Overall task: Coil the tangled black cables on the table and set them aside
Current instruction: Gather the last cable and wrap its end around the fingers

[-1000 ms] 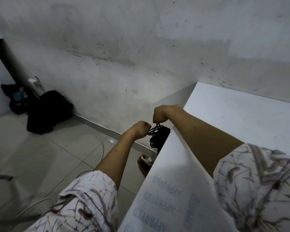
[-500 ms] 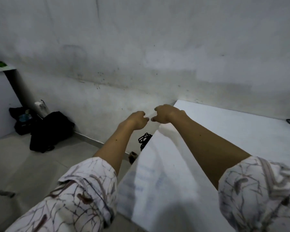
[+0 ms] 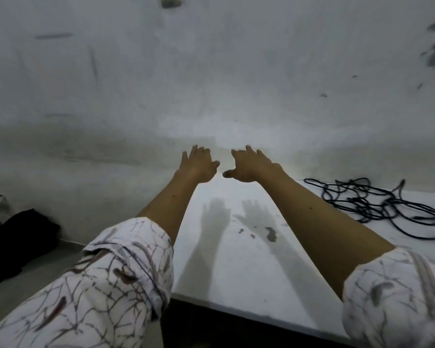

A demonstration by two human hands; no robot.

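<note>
Black cables sprawled in a loose tangle on the white tabletop, long axis running left to right near the wall. Left hand and right hand stretched forward, fingers spread, each grip wide and holding nothing. Cables lying well right of both hands, untouched.

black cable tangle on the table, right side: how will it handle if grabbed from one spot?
The cable is probably floppy: it lies in loose, irregular loops flat on the table. Likely to snag, since strands cross in the middle. Probably light and unlikely to roll; lifted loops would likely drag the rest along.
</note>
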